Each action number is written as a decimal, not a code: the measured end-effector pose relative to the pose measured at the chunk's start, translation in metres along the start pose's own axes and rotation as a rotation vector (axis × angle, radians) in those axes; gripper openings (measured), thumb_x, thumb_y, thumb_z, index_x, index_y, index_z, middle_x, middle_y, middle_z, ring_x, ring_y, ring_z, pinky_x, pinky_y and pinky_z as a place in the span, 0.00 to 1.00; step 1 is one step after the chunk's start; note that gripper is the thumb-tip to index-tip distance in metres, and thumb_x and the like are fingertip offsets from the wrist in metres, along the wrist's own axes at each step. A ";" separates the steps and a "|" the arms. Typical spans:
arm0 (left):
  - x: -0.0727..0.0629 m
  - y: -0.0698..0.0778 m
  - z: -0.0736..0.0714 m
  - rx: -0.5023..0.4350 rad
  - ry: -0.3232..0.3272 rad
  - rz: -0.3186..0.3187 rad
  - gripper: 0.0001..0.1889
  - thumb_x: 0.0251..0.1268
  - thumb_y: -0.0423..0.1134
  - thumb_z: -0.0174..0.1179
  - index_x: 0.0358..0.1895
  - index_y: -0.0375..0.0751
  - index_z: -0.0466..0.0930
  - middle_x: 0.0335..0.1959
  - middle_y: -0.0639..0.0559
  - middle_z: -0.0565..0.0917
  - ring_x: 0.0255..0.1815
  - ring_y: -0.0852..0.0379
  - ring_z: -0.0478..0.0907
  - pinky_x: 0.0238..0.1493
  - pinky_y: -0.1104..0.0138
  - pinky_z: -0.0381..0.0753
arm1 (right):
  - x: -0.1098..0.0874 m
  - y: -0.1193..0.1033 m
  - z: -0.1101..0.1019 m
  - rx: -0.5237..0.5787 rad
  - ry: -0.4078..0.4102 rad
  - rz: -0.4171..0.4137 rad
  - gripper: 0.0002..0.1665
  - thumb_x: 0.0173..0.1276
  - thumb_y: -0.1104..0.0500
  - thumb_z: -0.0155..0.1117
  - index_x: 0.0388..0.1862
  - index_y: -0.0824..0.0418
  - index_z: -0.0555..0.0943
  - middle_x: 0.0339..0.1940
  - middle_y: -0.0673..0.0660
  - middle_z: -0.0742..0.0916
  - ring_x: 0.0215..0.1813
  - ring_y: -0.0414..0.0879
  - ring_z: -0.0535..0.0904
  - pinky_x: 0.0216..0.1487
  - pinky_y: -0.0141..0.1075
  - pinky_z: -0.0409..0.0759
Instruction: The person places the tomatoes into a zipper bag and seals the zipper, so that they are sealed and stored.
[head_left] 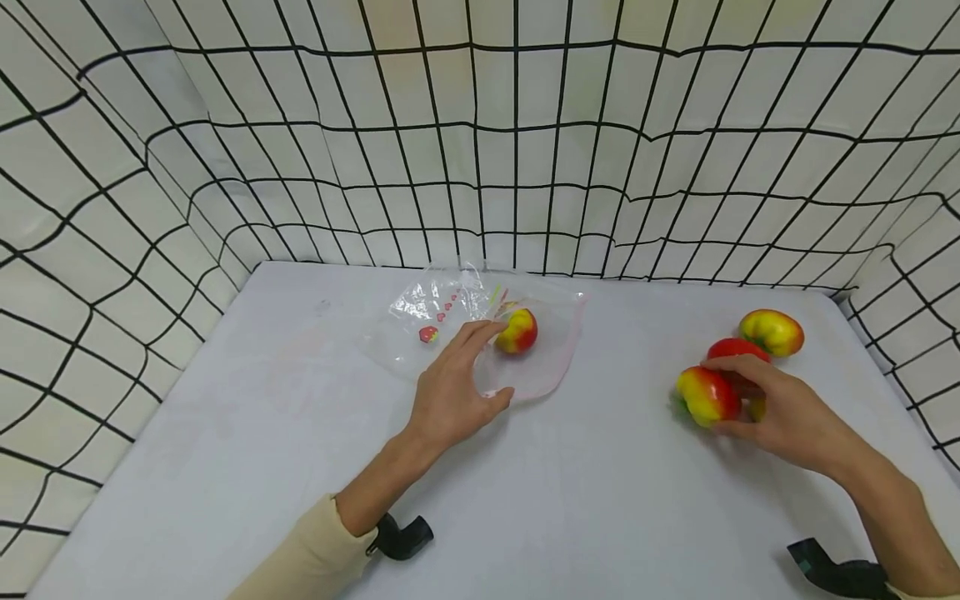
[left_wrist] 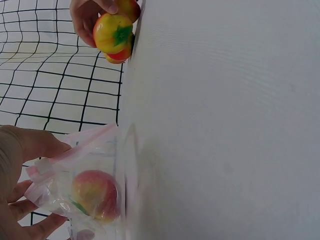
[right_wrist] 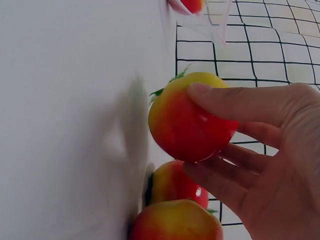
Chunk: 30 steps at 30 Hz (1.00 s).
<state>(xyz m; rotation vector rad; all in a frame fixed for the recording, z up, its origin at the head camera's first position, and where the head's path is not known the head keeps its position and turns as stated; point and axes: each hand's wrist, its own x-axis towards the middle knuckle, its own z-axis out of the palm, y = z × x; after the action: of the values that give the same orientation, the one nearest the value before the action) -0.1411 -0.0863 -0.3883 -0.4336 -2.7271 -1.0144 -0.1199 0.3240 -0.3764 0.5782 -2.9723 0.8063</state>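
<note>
My right hand [head_left: 787, 417] holds a red-and-yellow fruit [right_wrist: 187, 125] with a green leafy top, thumb on one side and fingers on the other. It hangs just above the white table, its leafy top showing in the left wrist view. A clear plastic bag [head_left: 543, 375] with a pink edge and small strawberry prints lies at the middle back. Inside it sits another red-and-yellow fruit [head_left: 522, 331]. My left hand [head_left: 453, 396] is at the bag, thumb and fingers spread apart and touching the plastic. Whether it pinches the bag is unclear.
Beside the right hand lie a red fruit [head_left: 738, 348] and a yellow-red fruit [head_left: 772, 332]; one more shows partly behind the fingers. Black wire mesh [head_left: 517, 125] with white sheeting behind it borders the white table [head_left: 262, 400] at the back and both sides.
</note>
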 end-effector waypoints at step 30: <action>0.003 0.002 0.002 -0.005 -0.016 -0.005 0.41 0.52 0.40 0.79 0.73 0.53 0.73 0.71 0.55 0.76 0.71 0.52 0.77 0.53 0.55 0.91 | 0.024 -0.028 0.025 0.273 0.131 0.133 0.44 0.65 0.54 0.78 0.77 0.52 0.70 0.73 0.62 0.79 0.60 0.59 0.85 0.52 0.16 0.80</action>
<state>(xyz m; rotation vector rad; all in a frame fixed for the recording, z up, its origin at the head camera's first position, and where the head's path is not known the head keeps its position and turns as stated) -0.1436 -0.0830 -0.3871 -0.4373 -2.7417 -1.0244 -0.1302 0.2810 -0.3819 0.3188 -2.8240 1.2231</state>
